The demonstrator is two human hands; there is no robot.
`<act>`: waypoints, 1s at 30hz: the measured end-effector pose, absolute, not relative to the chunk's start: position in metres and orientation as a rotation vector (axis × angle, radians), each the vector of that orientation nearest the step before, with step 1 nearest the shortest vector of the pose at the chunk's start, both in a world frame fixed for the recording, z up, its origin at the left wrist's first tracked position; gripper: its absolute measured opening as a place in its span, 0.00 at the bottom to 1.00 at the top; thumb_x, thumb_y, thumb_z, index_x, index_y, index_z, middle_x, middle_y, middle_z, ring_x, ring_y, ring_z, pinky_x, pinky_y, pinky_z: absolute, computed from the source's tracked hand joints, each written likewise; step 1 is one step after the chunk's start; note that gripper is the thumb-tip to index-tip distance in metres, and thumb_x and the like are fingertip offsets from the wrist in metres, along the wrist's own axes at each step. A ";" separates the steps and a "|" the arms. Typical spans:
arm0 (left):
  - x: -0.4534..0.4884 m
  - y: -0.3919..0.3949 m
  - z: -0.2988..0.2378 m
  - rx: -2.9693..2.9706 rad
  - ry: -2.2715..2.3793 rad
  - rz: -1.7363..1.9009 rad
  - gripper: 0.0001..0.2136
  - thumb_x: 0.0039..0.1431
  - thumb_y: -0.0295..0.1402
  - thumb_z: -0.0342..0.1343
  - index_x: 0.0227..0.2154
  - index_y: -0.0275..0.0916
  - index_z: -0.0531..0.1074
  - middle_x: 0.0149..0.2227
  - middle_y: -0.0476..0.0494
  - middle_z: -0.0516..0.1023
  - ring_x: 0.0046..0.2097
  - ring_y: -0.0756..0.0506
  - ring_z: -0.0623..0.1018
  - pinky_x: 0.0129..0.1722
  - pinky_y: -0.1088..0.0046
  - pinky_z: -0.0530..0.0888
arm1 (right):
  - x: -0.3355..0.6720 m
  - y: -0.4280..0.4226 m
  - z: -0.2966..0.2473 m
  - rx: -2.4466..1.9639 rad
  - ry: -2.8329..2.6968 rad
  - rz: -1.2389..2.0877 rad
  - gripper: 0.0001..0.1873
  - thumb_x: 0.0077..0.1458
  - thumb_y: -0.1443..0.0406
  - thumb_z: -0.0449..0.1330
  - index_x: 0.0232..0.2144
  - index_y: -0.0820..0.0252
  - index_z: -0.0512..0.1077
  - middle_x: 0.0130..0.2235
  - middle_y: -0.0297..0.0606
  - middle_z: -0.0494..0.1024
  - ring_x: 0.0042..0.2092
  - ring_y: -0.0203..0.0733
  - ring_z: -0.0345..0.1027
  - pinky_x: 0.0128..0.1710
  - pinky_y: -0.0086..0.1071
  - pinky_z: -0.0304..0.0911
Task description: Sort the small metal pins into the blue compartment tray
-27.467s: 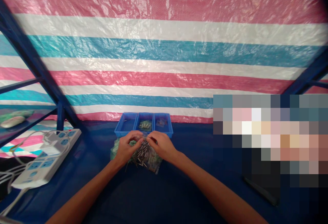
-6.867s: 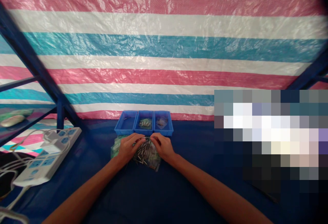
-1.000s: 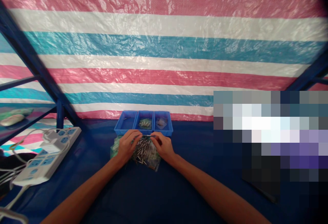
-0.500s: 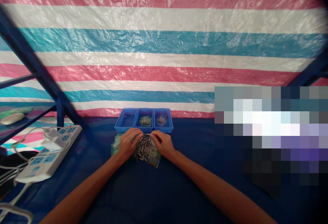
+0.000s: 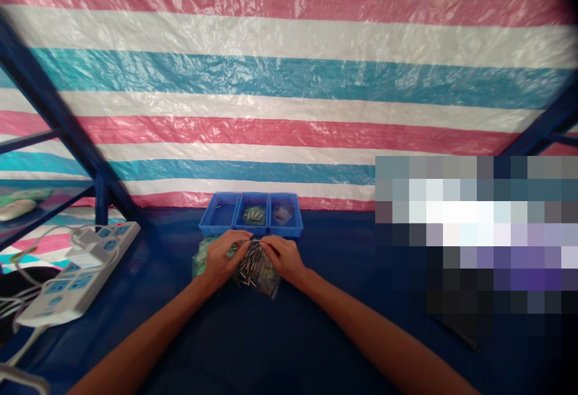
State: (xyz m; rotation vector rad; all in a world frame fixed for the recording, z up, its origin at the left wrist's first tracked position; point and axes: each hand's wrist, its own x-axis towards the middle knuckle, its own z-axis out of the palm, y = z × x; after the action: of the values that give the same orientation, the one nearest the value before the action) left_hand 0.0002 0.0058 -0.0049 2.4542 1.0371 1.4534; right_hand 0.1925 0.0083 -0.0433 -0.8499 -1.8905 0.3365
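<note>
Left hand (image 5: 222, 258) and right hand (image 5: 285, 258) seem to pinch a slim piece (image 5: 255, 240) between their fingertips, over loose metal pins (image 5: 251, 267) towards the far edge of the blue table (image 5: 341, 250) — probably light, stiff and slick, so best held by its ends.

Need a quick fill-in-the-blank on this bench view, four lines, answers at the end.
1. Behind the left hand and right hand, ___ blue plastic bins stand in a row.
2. Of the green plastic bag and clear plastic bag by the metal pins, the ___ one is nearer the left hand.
3. The pale cylindrical pieces lie in the ___ bin.
4. From the wearer's view, the white power strip lies to the ___ of the bins.

Answers: three; green; middle; left.
</note>
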 end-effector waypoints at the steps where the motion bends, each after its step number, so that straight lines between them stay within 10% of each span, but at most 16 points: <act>1: 0.001 0.004 -0.004 2.430 1.046 1.467 0.04 0.60 0.30 0.53 0.34 0.38 0.72 0.38 0.43 0.79 0.42 0.47 0.78 0.44 0.70 0.74 | 0.193 0.009 -0.043 -0.845 -1.885 0.338 0.12 0.63 0.64 0.50 0.39 0.60 0.74 0.37 0.40 0.79 0.38 0.40 0.73 0.42 0.31 0.66; 21: -0.002 0.011 -0.010 2.536 1.240 1.399 0.13 0.65 0.32 0.46 0.49 0.40 0.70 0.38 0.43 0.77 0.39 0.48 0.77 0.42 0.72 0.73 | 0.193 0.010 -0.043 -0.827 -1.819 0.334 0.12 0.62 0.66 0.50 0.42 0.59 0.73 0.40 0.40 0.79 0.41 0.40 0.74 0.44 0.31 0.67; 30: -0.002 0.013 -0.016 2.480 1.231 1.523 0.08 0.58 0.37 0.57 0.34 0.37 0.73 0.28 0.48 0.76 0.30 0.50 0.76 0.34 0.75 0.74 | 0.193 0.009 -0.043 -0.852 -1.813 0.325 0.13 0.62 0.65 0.49 0.44 0.59 0.72 0.41 0.40 0.79 0.41 0.40 0.74 0.44 0.31 0.67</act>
State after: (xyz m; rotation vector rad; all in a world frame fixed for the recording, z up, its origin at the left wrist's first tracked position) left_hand -0.0017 0.0129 -0.0160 2.4797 1.2311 1.5232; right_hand 0.1931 0.0086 -0.0429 -0.8525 -1.8125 0.3252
